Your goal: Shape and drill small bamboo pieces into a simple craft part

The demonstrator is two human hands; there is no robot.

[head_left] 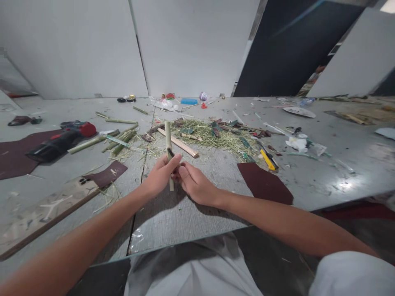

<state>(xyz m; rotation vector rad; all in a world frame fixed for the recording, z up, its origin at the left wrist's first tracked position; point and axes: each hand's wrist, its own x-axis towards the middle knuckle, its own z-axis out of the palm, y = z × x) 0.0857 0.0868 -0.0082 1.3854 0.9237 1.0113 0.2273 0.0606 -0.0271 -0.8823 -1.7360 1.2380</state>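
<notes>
A pale green stalk piece (168, 133), perhaps bamboo, stands nearly upright above the table in front of me. My left hand (161, 174) is wrapped round its middle, thumb across the front. A small dark strip (170, 153) lies against the stalk just above that thumb. My right hand (196, 183) is closed right beside it, fingertips meeting the left fingers near the stalk's lower part. What the right fingertips pinch is hidden. Just beyond my hands lie a flat wooden strip (182, 144) and a heap of green shavings (212, 135).
A yellow utility knife (269, 159) and a dark red sheet (265, 183) lie to the right. On the left are a red-and-black power tool (61, 142), several cut stalks (121, 139) and a patterned board (52, 205). A plastic bottle (163, 102) lies near the white wall panels (197, 49).
</notes>
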